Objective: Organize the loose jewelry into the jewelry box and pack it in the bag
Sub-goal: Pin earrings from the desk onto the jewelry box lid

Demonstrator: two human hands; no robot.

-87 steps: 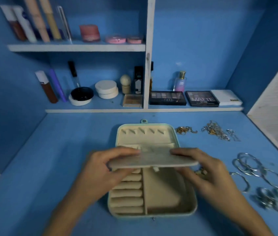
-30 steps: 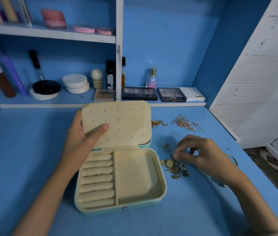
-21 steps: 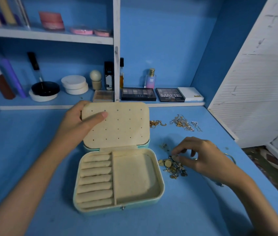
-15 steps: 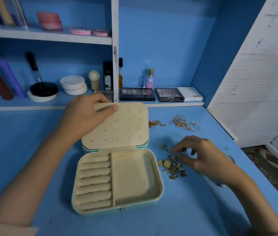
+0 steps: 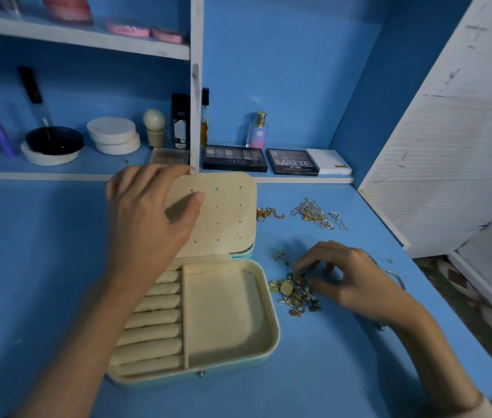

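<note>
Left hand grips box panel — right hand over trinkets.

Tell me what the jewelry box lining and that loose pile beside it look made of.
Jewelry box lining: probably cream velvet-like fabric, matte, soft padded rolls, no glare. Loose jewelry pile: apparently gold-toned metal, some darker pieces; flat discs catch glints.

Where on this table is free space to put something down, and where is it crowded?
Free: table left of the jewelry box, and in front of it. Crowded: right of the box: gold pile, chains, right hand.
</note>
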